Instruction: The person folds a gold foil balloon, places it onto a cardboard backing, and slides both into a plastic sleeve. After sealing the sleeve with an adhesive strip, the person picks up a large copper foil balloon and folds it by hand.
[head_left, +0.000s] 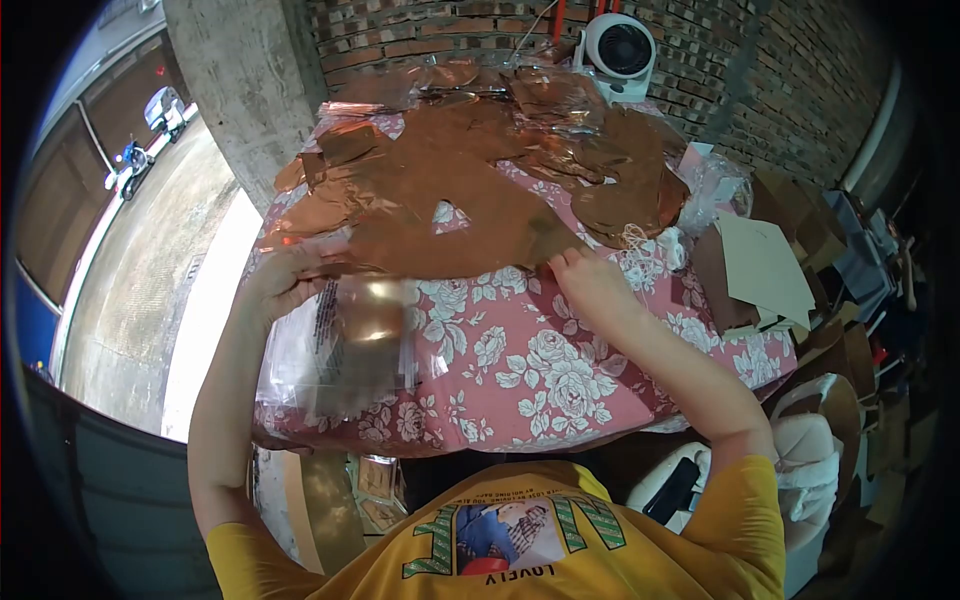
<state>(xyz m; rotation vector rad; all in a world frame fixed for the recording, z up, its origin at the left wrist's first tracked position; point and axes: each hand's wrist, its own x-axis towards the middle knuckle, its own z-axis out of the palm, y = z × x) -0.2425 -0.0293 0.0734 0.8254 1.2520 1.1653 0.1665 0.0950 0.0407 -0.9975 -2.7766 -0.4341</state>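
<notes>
A large flat copper-coloured foil sheet (pixel 440 190) with a small triangular opening lies over the flowered pink tablecloth (pixel 540 370). At its near left edge is my left hand (pixel 290 280), fingers pinched on the foil. The near right edge is held between the fingers of my right hand (pixel 572 266). Just below my left hand rests a stack of clear plastic bags (pixel 335 350). More copper foil pieces (pixel 630 180) lie at the right, and foil in clear packaging (pixel 560 100) is at the back.
White string (pixel 645 255) and crumpled clear plastic (pixel 720 185) lie on the right side. Beyond them are cream card sheets (pixel 765 270). A white fan (pixel 620 50) stands at the back by the brick wall. A dark phone (pixel 672 490) is near my right side.
</notes>
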